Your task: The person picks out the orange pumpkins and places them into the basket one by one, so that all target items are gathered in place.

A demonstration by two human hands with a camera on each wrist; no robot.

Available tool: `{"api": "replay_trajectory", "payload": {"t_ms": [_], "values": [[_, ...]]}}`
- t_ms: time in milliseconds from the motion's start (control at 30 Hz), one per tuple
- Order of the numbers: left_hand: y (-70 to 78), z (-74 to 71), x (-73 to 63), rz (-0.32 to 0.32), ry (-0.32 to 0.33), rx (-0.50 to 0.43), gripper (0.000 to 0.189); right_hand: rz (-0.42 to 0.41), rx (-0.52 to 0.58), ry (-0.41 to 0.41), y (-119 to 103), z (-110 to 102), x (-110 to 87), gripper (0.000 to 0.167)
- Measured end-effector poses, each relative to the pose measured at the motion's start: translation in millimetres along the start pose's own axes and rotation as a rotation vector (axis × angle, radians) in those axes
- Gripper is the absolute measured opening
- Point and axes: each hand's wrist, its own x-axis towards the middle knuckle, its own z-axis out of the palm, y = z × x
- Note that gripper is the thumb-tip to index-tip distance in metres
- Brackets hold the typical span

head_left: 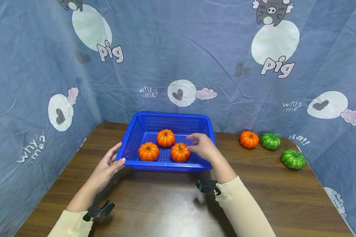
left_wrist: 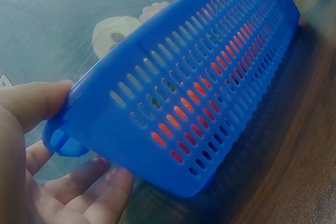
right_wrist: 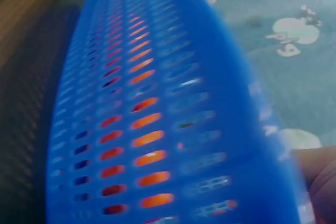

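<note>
A blue plastic basket (head_left: 169, 164) with slotted walls sits on the table. Inside it are a left orange pumpkin (head_left: 148, 152), a back one (head_left: 166, 138) and a right one (head_left: 179, 153) with an upright green stem. My left hand (head_left: 108, 164) grips the basket's front left corner; in the left wrist view the thumb (left_wrist: 39, 100) lies on the rim and the fingers reach underneath. Over the basket's right side hovers my right hand (head_left: 204, 148), thumb tip right beside the right pumpkin, fingers loosely bent. The basket wall (right_wrist: 131, 93) hides most of that hand in the right wrist view.
At the table's back right lie another orange pumpkin (head_left: 249, 139) and two green ones, one near the back (head_left: 270, 141) and one closer to the right edge (head_left: 293, 159). A blue patterned curtain (head_left: 178, 49) hangs right behind the wooden table (head_left: 160, 200).
</note>
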Motion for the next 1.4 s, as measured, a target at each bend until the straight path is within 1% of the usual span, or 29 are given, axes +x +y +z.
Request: {"api": "replay_trajectory", "payload": {"t_ms": [100, 167, 367, 600, 700, 900, 1033, 1200, 1400], "values": [[-0.4, 0.1, 0.2, 0.0, 0.003, 0.0, 0.068, -0.022, 0.009, 0.015, -4.0, -7.6, -6.5, 0.039], [0.2, 0.8, 0.0, 0.003, 0.001, -0.005, 0.068, -0.039, -0.005, 0.035, -5.6, -12.6, -10.7, 0.037], [2.0, 2.5, -0.9, 0.012, -0.001, -0.034, 0.068, -0.054, -0.053, 0.122, -7.6, -25.4, -22.6, 0.037], [1.3, 1.3, -0.9, -0.005, 0.002, -0.016, 0.069, -0.066, -0.078, 0.226, -5.8, -41.4, -36.6, 0.038], [0.2, 0.4, -0.6, -0.009, 0.004, -0.006, 0.069, -0.078, -0.07, 0.263, -1.5, -48.6, -42.1, 0.038], [-0.2, -0.1, -0.1, -0.009, 0.004, -0.003, 0.068, -0.113, -0.019, 0.345, 13.2, -60.8, -48.6, 0.035], [0.1, -0.1, -0.1, -0.01, 0.004, -0.002, 0.068, -0.124, 0.006, 0.38, 24.0, -66.9, -52.2, 0.034], [1.3, 1.4, -0.8, -0.005, -0.002, -0.018, 0.068, -0.112, 0.009, 0.418, 36.6, -75.0, -57.5, 0.034], [2.9, 2.7, -1.3, -0.002, 0.003, -0.03, 0.068, -0.065, 0.008, 0.501, 52.7, -83.2, -61.9, 0.034]]}}
